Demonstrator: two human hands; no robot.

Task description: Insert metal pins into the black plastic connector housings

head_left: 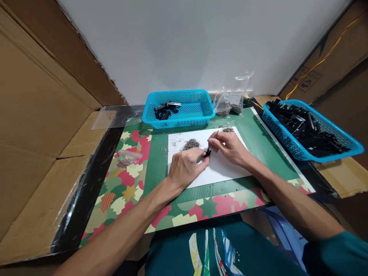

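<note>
Your L hand (186, 165) pinches a black pc (207, 152) over the white sheet (224, 165); your R hand (228, 147) grips a thin tool (216, 135). Lots of metal bits (191, 144) left. Mid basket (179, 124) has a few black parts (163, 112), R basket (284, 141) heaps; can't tell which're done.

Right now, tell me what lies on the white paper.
A heap of tiny metallic pieces, loose ones to its left, and a smaller heap at the far right corner. Whatever lies beneath the left hand and right hand is covered.
</note>
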